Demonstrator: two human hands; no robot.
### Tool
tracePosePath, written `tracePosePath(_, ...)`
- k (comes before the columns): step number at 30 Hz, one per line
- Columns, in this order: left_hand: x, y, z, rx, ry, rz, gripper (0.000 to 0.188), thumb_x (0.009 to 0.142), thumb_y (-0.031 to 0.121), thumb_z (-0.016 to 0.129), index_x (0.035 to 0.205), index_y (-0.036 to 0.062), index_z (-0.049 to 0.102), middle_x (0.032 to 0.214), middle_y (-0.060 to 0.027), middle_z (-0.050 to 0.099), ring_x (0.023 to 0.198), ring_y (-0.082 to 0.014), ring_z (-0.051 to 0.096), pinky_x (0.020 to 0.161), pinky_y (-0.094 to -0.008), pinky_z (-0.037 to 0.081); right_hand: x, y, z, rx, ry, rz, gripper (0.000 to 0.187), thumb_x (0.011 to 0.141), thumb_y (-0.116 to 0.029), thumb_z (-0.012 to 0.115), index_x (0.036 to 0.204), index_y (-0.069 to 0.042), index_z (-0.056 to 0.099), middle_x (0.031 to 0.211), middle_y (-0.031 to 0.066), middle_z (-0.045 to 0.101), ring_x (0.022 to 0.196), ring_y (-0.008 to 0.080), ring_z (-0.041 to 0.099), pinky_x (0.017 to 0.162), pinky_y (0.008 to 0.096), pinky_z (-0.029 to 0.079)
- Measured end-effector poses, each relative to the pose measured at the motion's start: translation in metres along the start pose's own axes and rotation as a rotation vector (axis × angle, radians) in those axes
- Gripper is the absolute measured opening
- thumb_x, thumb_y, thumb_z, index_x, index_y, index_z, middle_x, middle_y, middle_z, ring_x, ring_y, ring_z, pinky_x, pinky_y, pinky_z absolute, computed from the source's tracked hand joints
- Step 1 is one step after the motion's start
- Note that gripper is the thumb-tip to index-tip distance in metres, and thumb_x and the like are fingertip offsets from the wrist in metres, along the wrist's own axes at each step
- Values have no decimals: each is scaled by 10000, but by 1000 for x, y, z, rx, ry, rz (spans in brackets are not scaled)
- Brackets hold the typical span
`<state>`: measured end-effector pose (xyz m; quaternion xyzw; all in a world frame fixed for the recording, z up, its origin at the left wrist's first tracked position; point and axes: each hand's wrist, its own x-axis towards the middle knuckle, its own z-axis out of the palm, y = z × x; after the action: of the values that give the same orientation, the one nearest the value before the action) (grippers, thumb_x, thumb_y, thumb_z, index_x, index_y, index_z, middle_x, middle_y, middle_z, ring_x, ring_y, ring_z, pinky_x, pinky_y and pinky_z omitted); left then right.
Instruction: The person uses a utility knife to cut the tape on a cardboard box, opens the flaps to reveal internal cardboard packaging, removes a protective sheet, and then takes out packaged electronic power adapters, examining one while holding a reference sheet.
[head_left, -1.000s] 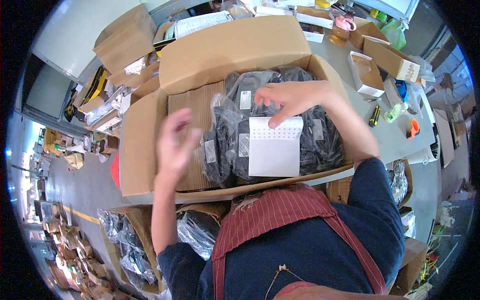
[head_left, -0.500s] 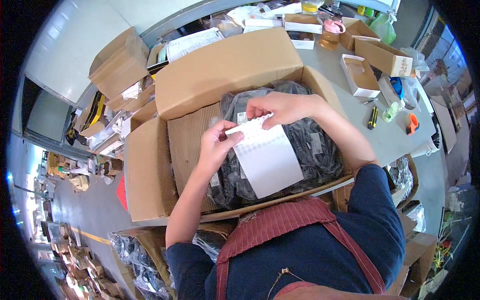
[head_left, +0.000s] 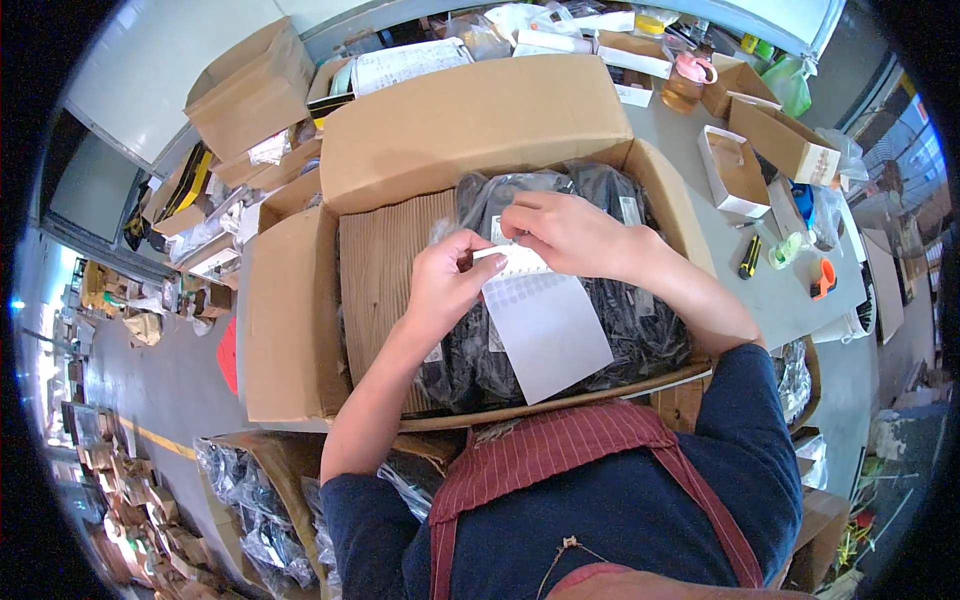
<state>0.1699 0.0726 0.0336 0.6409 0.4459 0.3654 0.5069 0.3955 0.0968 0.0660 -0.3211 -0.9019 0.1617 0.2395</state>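
Observation:
A white sheet of small round stickers (head_left: 555, 340), with rows of pale grey dots near its top, is held over an open cardboard box (head_left: 290, 330). My left hand (head_left: 440, 283) pinches the sheet's upper left corner between thumb and fingers. At its top edge my right hand (head_left: 580, 235) is closed, with bent fingertips against the sheet; the thumb is mostly hidden. Beneath, dark items in clear plastic bags (head_left: 640, 325) with white labels fill the box's right and middle. Corrugated cardboard (head_left: 392, 265) stands at the left inside it.
On the grey table to the right lie a yellow-black cutter (head_left: 750, 257), an orange-handled tool (head_left: 823, 278) and a shallow white box (head_left: 733, 170). A pink-lidded bottle (head_left: 686, 82) stands behind. Another carton (head_left: 255, 85) sits at the back left; bagged goods (head_left: 255, 510) are below.
My view has shifted slightly. My right fingers have drawn in toward my left hand along the sheet's top edge. The left hand keeps its pinch on the corner.

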Motion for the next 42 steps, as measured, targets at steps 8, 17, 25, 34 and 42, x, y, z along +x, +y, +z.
tracePosePath(8,1,-2,-1,65,7,49,138,897,105,757,920,2,669,766,-21,680,647,-65,603,548,-239,478,1,-2,0,48,1,-37,141,825,-10,655,959,-13,611,962,157,623,946,385,636,784,479,512)
tracePosePath(17,4,3,-6,-193,-48,-123,168,891,135,742,949,-9,678,808,-62,698,665,-122,649,551,-258,516,1,-2,6,-2,55,-73,167,822,-21,681,971,-33,606,975,138,599,955,376,633,788,467,529)
tracePosePath(25,7,2,-11,-345,-61,-263,197,900,200,741,970,21,700,854,-46,706,714,-124,666,610,-273,539,0,-4,10,-95,111,-110,179,808,4,657,976,-39,615,928,125,583,911,357,630,749,453,528)
tracePosePath(34,7,4,-11,-357,-17,-271,228,934,240,701,1005,24,721,901,-32,702,788,-121,662,690,-263,535,2,-4,7,127,97,-7,131,842,2,690,969,-15,663,886,111,665,809,273,671,720,357,533)
tracePosePath(42,10,-2,-12,-269,7,-276,239,927,232,699,1027,16,723,908,-38,703,796,-130,659,666,-270,523,4,25,-22,1029,-16,352,110,886,-42,724,989,-26,689,866,3,690,769,69,631,703,226,513)
